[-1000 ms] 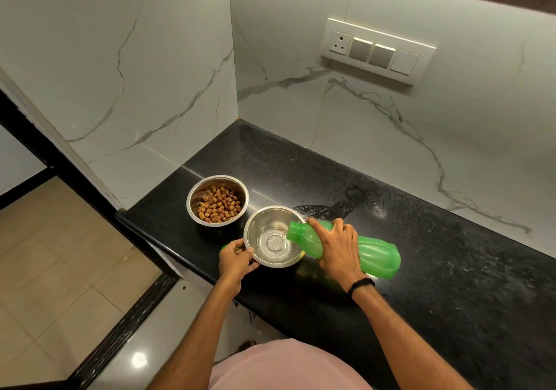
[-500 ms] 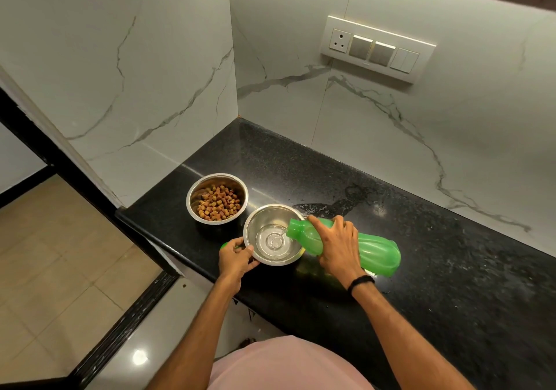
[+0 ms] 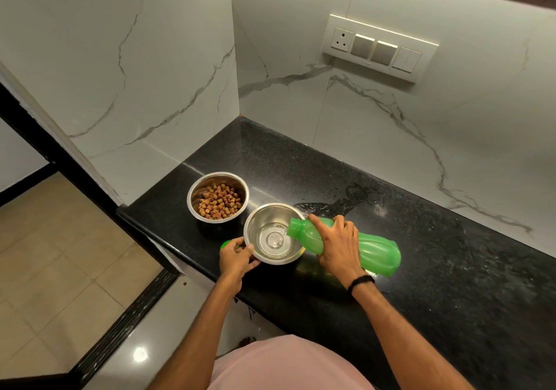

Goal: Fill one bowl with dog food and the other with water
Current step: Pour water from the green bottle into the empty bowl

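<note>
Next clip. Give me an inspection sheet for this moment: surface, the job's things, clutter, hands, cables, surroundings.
Surface: black speckled counter, with a wet patch behind the bottle.
Job's things: steel bowl holding kibble; second steel bowl beside it, nearer the counter edge, with shallow water; green bottle tipped, its mouth over that bowl's rim.
Clutter: nothing seen.
Hands: right hand grips the bottle near its neck; left hand holds a green cap and touches the second bowl's rim.
Cables: nothing seen.
Surroundings: marble-look walls, switch panel, tiled floor to the left.
</note>
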